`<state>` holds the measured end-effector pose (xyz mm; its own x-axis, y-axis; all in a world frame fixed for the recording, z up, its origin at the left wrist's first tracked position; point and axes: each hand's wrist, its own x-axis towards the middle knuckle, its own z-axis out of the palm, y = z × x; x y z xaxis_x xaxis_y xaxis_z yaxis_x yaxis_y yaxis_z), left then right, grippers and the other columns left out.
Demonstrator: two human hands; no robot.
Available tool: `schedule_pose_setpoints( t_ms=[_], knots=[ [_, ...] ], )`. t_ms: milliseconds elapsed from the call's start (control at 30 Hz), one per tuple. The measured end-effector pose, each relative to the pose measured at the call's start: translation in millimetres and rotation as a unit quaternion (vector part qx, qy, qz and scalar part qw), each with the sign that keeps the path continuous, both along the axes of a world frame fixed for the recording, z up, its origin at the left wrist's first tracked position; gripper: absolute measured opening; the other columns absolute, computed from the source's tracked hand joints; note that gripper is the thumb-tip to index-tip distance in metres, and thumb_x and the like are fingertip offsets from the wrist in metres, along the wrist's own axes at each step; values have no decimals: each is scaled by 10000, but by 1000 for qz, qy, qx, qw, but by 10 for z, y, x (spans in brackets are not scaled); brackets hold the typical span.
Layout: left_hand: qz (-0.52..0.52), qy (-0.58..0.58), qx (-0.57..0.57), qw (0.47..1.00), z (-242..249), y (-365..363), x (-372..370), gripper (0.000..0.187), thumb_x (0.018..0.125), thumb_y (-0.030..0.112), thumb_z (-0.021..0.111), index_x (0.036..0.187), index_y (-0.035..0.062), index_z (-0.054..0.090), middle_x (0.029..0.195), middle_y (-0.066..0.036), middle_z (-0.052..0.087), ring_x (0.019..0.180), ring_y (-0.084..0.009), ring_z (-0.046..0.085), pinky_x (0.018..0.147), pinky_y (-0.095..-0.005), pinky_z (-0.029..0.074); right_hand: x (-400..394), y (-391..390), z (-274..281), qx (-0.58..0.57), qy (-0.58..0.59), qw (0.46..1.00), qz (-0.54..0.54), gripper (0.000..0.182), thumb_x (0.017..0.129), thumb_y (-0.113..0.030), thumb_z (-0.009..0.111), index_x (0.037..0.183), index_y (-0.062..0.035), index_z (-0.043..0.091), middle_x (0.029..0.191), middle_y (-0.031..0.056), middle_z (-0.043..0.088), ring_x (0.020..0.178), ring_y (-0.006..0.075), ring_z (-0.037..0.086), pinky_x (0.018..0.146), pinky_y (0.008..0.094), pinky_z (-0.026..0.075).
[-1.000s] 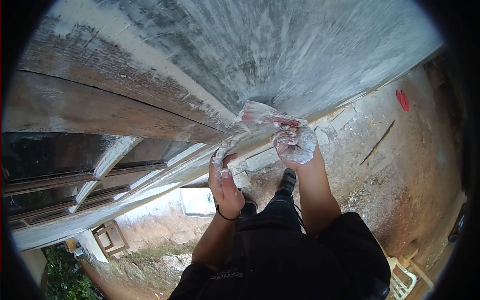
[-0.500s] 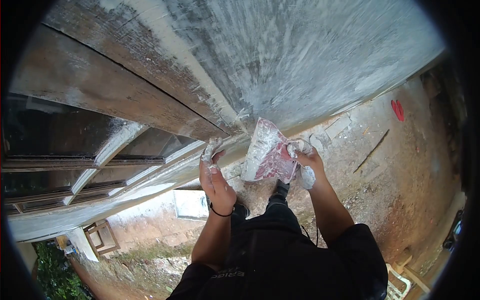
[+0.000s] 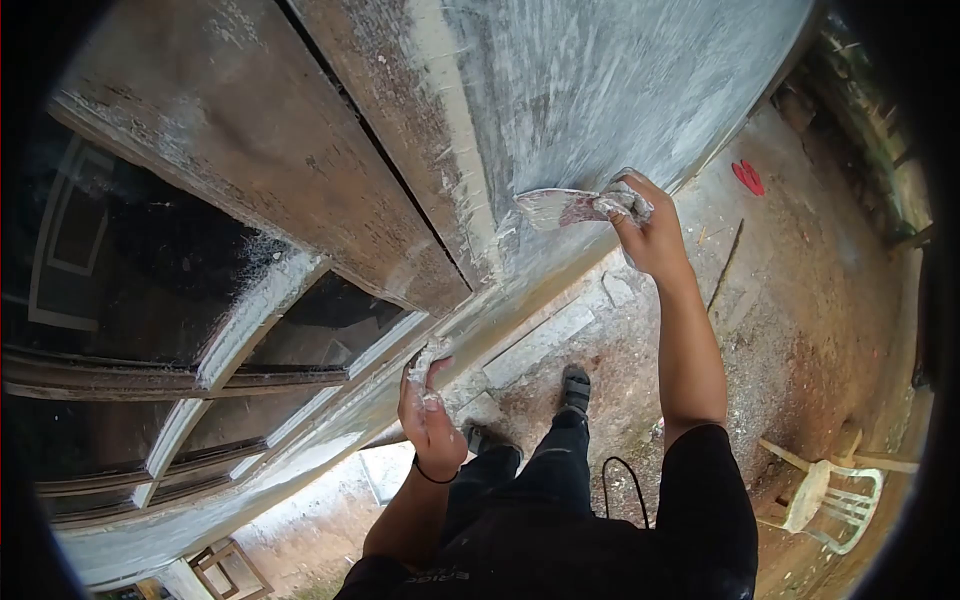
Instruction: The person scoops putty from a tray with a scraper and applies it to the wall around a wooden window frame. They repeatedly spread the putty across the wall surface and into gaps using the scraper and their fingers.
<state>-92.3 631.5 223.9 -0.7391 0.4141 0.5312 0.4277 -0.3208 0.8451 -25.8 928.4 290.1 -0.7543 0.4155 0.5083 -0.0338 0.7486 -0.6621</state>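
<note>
My right hand (image 3: 645,225) grips a flat reddish putty spreader (image 3: 560,208) smeared with white paste. The spreader is seen nearly edge-on, against or very near the grey wall (image 3: 600,90), just right of a pale strip of filler (image 3: 455,130) along the wooden frame. White paste coats the fingers of that hand. Lower down, my left hand (image 3: 428,415) is held up beside the window ledge, its fingers curved and the thumb apart. Paste covers its fingertips too, and no tool shows in it.
A weathered wooden frame (image 3: 240,130) and dark window panes (image 3: 130,260) fill the left side. Below are my sandalled feet (image 3: 575,388) on dirty ground. Red flip-flops (image 3: 747,177), a thin stick (image 3: 727,265) and a pale chair (image 3: 835,500) lie or stand to the right.
My right hand has moved up to the wall, and the spreader has turned from face-on to edge-on. My left hand sits lower in view, away from the spreader. The camera view has shifted.
</note>
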Motion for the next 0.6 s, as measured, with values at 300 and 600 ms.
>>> schedule_pose_setpoints(
  t_ms=[300, 600],
  knots=[
    [-50, -77, 3, 996, -446, -40, 18, 402, 890, 199, 298, 1134, -101, 410, 1126, -207, 477, 1024, -307, 483, 901, -446, 364, -82, -350, -84, 99, -30, 994, 45, 194, 641, -1, 610, 825, -16, 550, 784, 148, 517, 740, 337, 502, 629, 357, 421],
    [10, -43, 13, 999, -965, -31, 185, 397, 855, 105, 310, 1175, -125, 364, 1203, -288, 377, 1042, -355, 470, 826, -475, 430, 13, -698, -277, 340, 103, 935, 18, 234, 573, -10, 635, 801, -36, 587, 702, 81, 519, 577, 230, 515, 430, 301, 377]
  ],
)
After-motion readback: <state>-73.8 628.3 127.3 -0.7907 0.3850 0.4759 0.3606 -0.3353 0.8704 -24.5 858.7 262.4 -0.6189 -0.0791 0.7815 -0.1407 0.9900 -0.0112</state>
